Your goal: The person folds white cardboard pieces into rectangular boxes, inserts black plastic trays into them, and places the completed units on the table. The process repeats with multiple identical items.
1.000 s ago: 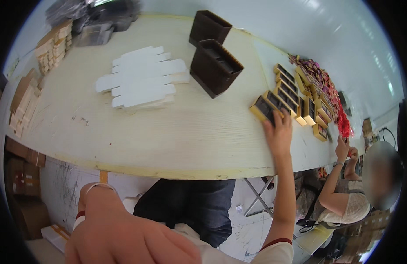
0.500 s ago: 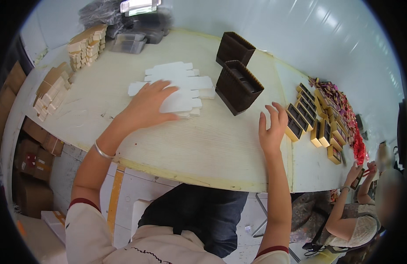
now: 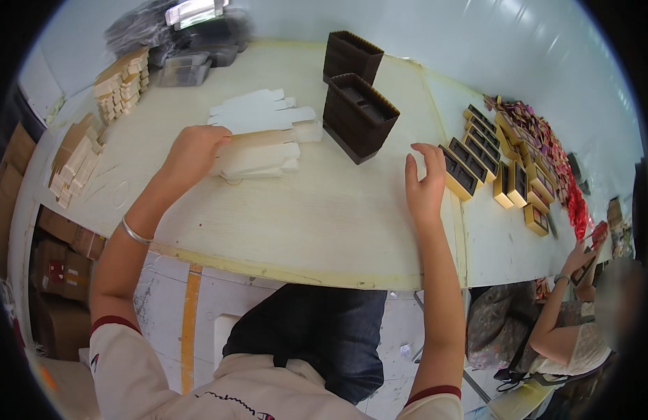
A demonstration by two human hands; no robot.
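- Containers, two of them, tall and dark brown, stand in the head view beyond and between the left hand and the right hand; the nearer one stands between the left hand and the rows of gold boxes.
- Stacks of folded cardboard sit to the left of the left hand, some farther beyond it; clear plastic tubs and grey plastic bags lie well past that hand.
- A heap of red and purple packets spreads right of the right hand, past the boxes, with a co-worker's hand farther right.
- Flat white cartons lie on the table immediately right of the left hand, whose thumb and fingers grasp their left edge.
- The right hand is empty, fingers loosely curved and parted, just left of the nearest gold box; whether it touches, I cannot tell.
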